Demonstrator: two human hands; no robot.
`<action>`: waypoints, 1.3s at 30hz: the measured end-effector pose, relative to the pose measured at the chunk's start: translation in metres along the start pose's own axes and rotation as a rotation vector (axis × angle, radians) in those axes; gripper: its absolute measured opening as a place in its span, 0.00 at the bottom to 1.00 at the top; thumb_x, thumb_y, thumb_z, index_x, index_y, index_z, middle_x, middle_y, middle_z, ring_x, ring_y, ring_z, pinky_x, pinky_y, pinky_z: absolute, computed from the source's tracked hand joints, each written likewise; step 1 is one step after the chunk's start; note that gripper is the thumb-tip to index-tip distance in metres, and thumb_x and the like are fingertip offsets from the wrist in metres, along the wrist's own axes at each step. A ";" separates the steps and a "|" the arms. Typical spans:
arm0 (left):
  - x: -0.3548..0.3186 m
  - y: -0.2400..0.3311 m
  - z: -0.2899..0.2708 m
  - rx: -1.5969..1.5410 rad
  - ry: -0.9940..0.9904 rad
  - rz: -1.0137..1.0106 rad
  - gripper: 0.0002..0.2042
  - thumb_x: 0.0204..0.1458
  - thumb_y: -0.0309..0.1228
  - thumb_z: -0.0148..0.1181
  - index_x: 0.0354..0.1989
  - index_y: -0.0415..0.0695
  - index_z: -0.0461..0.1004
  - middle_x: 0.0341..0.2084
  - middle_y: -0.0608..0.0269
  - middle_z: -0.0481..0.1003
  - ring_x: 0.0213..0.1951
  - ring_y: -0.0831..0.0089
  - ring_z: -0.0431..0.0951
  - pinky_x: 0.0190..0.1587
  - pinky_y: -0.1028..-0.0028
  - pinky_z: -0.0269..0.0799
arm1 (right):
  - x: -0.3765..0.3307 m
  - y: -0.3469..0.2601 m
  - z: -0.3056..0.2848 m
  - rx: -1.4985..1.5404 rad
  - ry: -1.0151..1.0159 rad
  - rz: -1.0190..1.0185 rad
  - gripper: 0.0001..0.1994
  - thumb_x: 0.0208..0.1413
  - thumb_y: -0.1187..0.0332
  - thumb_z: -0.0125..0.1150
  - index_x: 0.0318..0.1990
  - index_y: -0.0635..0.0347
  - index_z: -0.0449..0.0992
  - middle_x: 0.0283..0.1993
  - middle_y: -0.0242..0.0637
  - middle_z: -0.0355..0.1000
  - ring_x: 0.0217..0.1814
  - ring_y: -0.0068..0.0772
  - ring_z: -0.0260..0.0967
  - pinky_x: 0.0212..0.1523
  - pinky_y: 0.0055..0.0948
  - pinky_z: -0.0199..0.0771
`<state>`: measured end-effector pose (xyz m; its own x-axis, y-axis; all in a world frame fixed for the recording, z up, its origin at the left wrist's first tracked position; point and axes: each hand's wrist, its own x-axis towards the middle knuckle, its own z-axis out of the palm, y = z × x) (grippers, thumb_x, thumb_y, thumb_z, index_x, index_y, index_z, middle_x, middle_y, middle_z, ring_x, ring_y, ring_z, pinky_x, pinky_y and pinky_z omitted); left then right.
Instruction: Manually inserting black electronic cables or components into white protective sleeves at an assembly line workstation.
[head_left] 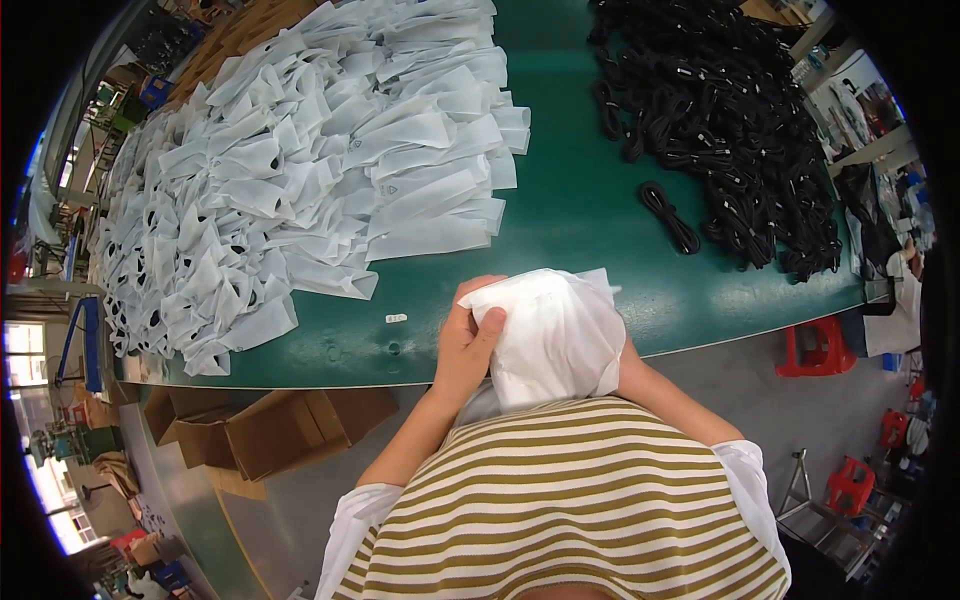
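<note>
Close to my chest, at the table's near edge, I hold a white translucent plastic bag [555, 340], crumpled and bulging. My left hand [472, 338] is closed on its left side, thumb on the near face and fingers behind. The wrist of my right hand [630, 368] shows at the bag's right side; the fingers are hidden by the plastic, and whether they are in or behind it I cannot tell. A large heap of similar flat white bags [430, 215] spreads over the left of the table. On the right lies a pile of coiled black cables [740, 130], with one bundled cable [668, 217] apart from it.
The green table [560, 190] has a curved near edge. A small white label [396, 318] lies left of my left hand. Open cardboard boxes [285, 430] stand on the floor below left. Red plastic stools [818, 348] and a metal step stool [800, 500] are at the right.
</note>
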<state>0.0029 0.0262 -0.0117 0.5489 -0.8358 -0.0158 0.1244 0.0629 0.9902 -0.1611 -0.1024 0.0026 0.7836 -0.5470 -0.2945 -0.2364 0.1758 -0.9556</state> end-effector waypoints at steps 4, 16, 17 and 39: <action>-0.002 0.002 0.007 0.271 -0.013 0.109 0.20 0.64 0.41 0.54 0.59 0.42 0.67 0.51 0.64 0.71 0.50 0.76 0.70 0.54 0.75 0.66 | 0.010 0.013 -0.009 -0.065 -0.113 -0.173 0.25 0.57 0.66 0.66 0.61 0.60 0.69 0.60 0.41 0.69 0.62 0.30 0.66 0.61 0.33 0.68; -0.002 -0.003 0.002 -0.274 -0.030 -0.195 0.18 0.64 0.35 0.55 0.58 0.40 0.67 0.45 0.64 0.74 0.45 0.79 0.72 0.50 0.77 0.69 | 0.010 0.024 -0.003 0.534 -0.201 0.167 0.24 0.58 0.67 0.63 0.61 0.63 0.68 0.58 0.40 0.70 0.57 0.30 0.69 0.56 0.31 0.72; -0.001 -0.003 0.003 -0.274 -0.029 -0.195 0.18 0.64 0.35 0.55 0.58 0.40 0.67 0.45 0.64 0.74 0.45 0.79 0.72 0.50 0.77 0.69 | 0.006 0.017 -0.001 0.534 -0.201 0.167 0.24 0.58 0.67 0.63 0.61 0.63 0.68 0.58 0.40 0.70 0.57 0.30 0.69 0.56 0.31 0.72; 0.009 0.021 -0.103 -0.646 0.181 -0.014 0.16 0.65 0.35 0.49 0.53 0.34 0.68 0.43 0.50 0.78 0.42 0.63 0.82 0.44 0.65 0.80 | 0.036 -0.125 -0.128 -0.553 -0.416 0.115 0.23 0.45 0.71 0.64 0.51 0.67 0.73 0.43 0.39 0.77 0.46 0.29 0.74 0.47 0.31 0.74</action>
<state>0.0952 0.0760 -0.0057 0.6664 -0.7378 -0.1071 0.5714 0.4133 0.7090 -0.1767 -0.2486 0.1101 0.8648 -0.1719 -0.4719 -0.5022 -0.2891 -0.8150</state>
